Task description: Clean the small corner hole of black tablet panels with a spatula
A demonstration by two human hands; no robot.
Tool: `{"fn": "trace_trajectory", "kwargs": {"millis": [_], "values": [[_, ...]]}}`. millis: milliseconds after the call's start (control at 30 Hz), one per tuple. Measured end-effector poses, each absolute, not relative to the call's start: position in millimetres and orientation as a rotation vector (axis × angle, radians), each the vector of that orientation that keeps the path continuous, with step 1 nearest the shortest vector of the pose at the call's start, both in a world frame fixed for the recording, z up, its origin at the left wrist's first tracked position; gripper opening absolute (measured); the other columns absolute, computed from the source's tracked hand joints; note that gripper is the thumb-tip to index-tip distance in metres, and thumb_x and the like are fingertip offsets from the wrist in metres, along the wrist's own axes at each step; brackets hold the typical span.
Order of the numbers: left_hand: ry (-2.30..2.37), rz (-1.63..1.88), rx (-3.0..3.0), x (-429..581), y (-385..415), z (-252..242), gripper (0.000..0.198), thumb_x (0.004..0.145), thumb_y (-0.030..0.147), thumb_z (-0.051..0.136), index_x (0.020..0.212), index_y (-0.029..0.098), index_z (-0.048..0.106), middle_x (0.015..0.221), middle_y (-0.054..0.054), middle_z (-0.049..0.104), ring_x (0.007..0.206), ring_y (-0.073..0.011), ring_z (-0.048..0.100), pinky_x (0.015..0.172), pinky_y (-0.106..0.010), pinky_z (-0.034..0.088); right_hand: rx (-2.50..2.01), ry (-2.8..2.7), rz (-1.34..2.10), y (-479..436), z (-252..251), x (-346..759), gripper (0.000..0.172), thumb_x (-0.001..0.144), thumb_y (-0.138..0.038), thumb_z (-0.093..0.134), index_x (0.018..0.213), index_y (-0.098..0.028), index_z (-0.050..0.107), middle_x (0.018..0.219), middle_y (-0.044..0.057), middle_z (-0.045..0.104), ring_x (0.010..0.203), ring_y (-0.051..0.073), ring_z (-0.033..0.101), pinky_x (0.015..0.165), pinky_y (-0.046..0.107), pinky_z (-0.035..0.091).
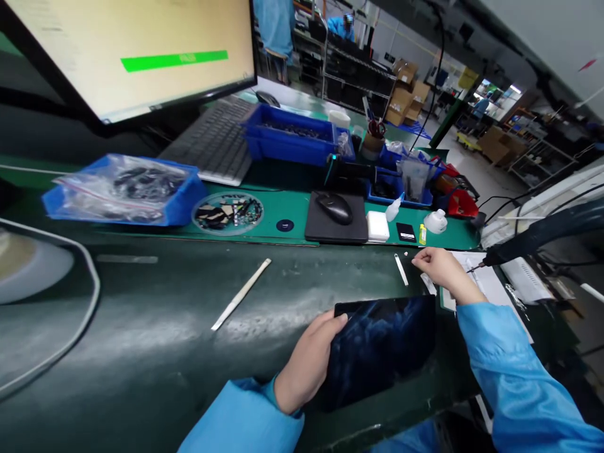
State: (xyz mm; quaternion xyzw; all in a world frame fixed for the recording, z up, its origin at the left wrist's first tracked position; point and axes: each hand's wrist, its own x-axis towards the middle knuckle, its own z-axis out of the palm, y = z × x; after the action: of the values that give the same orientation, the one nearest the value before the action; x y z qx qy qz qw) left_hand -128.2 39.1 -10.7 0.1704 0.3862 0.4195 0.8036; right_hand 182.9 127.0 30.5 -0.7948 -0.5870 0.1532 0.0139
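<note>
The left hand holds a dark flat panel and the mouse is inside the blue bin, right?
No, the mouse sits on a black pad, not inside the blue bin; the head view shows it. The left hand does hold the dark flat panel.

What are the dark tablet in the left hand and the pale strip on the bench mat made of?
The dark tablet in the left hand looks like glass: glossy, with streaky reflections. The pale strip looks matte, without shine: plastic or wood, I cannot tell which.
</note>
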Motion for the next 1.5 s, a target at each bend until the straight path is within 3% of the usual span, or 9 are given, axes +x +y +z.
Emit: {"fn": "trace_trajectory", "kwargs": {"millis": [300, 533, 600, 700, 733, 833, 967, 1200, 1500], "values": [[0.678, 0.930, 0.510, -127, 38, -20, 0.025, 0.083, 0.033, 0.073, 0.101, 0.019, 0.083, 0.111, -0.006, 0.082, 0.122, -0.0312, 0.067, 0.114, -0.040, 0.043, -2.414, -2.008, 0.848, 137, 6, 175, 0.026, 0.100, -0.041, 0.068, 0.101, -0.015, 0.069, 0.096, 0.002, 0.071, 0.080, 0.015, 0.068, 0.075, 0.033, 0.060], [0.637, 0.909, 0.513, -129, 40, -23, 0.020, 0.088, 0.035, 0.070, 0.092, 0.019, 0.080, 0.100, -0.004, 0.082, 0.107, -0.0287, 0.070, 0.102, -0.038, 0.048, -2.198, -2.026, 0.710, 136, 8, 171, 0.020, 0.091, -0.034, 0.076, 0.088, -0.015, 0.070, 0.076, -0.001, 0.067, 0.065, 0.012, 0.062, 0.064, 0.027, 0.053], [0.651, 0.888, 0.484, -129, 39, -24, 0.019, 0.087, 0.037, 0.071, 0.087, 0.019, 0.078, 0.091, -0.003, 0.082, 0.099, -0.0274, 0.072, 0.096, -0.037, 0.049, -2.080, -1.978, 0.625, 131, 15, 160, 0.020, 0.088, -0.029, 0.076, 0.102, -0.016, 0.072, 0.078, 0.000, 0.069, 0.064, 0.012, 0.061, 0.064, 0.027, 0.052], [0.677, 0.868, 0.455, -129, 39, -26, 0.020, 0.086, 0.037, 0.071, 0.088, 0.019, 0.079, 0.088, -0.002, 0.081, 0.096, -0.0268, 0.071, 0.095, -0.037, 0.049, -1.858, -1.827, 0.456, 114, 35, 130, 0.050, 0.098, -0.036, 0.062, 0.144, -0.019, 0.054, 0.097, 0.003, 0.071, 0.077, 0.015, 0.066, 0.074, 0.031, 0.055], [0.681, 0.863, 0.456, -130, 40, -27, 0.020, 0.086, 0.037, 0.072, 0.090, 0.019, 0.079, 0.090, -0.003, 0.081, 0.098, -0.0270, 0.071, 0.096, -0.037, 0.048, -1.772, -1.744, 0.392, 106, 42, 117, 0.051, 0.100, -0.039, 0.058, 0.147, -0.021, 0.051, 0.101, 0.004, 0.070, 0.081, 0.016, 0.066, 0.075, 0.032, 0.056], [0.694, 0.870, 0.485, -131, 41, -27, 0.022, 0.086, 0.037, 0.071, 0.095, 0.019, 0.080, 0.099, -0.004, 0.081, 0.106, -0.0276, 0.069, 0.101, -0.037, 0.046, -1.426, -1.405, 0.391, 81, 55, 75, 0.026, 0.096, -0.040, 0.071, 0.116, -0.023, 0.072, 0.084, 0.001, 0.069, 0.069, 0.015, 0.065, 0.064, 0.030, 0.054], [0.689, 0.866, 0.519, -132, 44, -25, 0.023, 0.089, 0.036, 0.066, 0.098, 0.020, 0.081, 0.100, -0.003, 0.080, 0.107, -0.0266, 0.066, 0.103, -0.037, 0.044, -1.232, -1.349, 0.496, 63, 44, 38, 0.013, 0.099, -0.034, 0.067, 0.096, -0.022, 0.068, 0.076, 0.000, 0.066, 0.065, 0.016, 0.067, 0.061, 0.030, 0.055], [0.737, 0.854, 0.626, -134, 45, -19, 0.026, 0.091, 0.031, 0.061, 0.100, 0.019, 0.082, 0.091, -0.003, 0.078, 0.095, -0.0242, 0.064, 0.097, -0.036, 0.043, -1.275, -1.301, 0.633, 58, 25, 35, 0.011, 0.097, -0.029, 0.072, 0.098, -0.022, 0.063, 0.089, 0.001, 0.072, 0.070, 0.018, 0.076, 0.065, 0.030, 0.064], [0.725, 0.816, 0.676, -136, 48, -13, 0.025, 0.090, 0.031, 0.062, 0.099, 0.018, 0.081, 0.085, -0.001, 0.073, 0.089, -0.0202, 0.060, 0.088, -0.032, 0.044, -1.424, -1.268, 0.572, 50, 25, 35, 0.017, 0.092, -0.032, 0.079, 0.106, -0.022, 0.075, 0.080, 0.003, 0.078, 0.059, 0.014, 0.071, 0.054, 0.021, 0.058]]}}
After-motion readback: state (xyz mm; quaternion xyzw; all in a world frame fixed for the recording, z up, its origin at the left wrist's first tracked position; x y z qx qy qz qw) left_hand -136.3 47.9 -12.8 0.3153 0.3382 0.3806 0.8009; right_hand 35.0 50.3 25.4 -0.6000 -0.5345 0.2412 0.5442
